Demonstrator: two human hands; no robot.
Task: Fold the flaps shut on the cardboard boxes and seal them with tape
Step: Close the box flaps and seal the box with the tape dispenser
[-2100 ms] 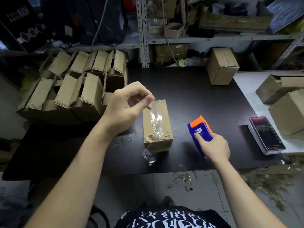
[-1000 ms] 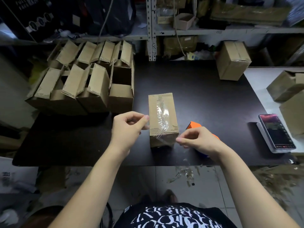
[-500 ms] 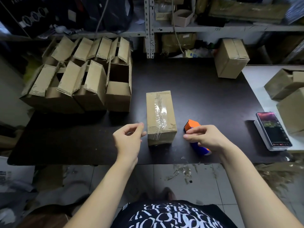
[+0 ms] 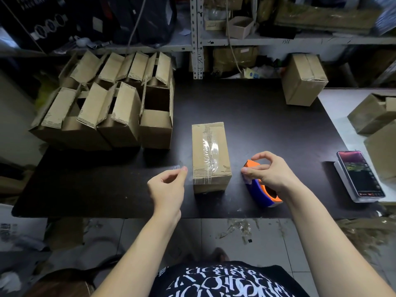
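A closed cardboard box [image 4: 211,155] lies in the middle of the black table [image 4: 257,116], with a wrinkled strip of clear tape along its top seam and down its near end. My left hand [image 4: 168,185] hovers just left of the box's near corner, thumb and forefinger pinching a small scrap of clear tape [image 4: 177,167]. My right hand [image 4: 271,172] sits to the right of the box, fingers curled over the orange top of the blue tape dispenser [image 4: 262,195], thumb at its front end.
Several open boxes [image 4: 107,108] with raised flaps crowd the table's left back. A sealed box [image 4: 304,79] stands at the back right. A lit phone [image 4: 360,174] lies on a stand at the right edge, beside more boxes [image 4: 372,114]. Shelving [image 4: 197,37] runs behind.
My left hand dropped from above the box to beside its near left corner. My right hand left the dispenser, touched the box's near end, then returned to the dispenser.
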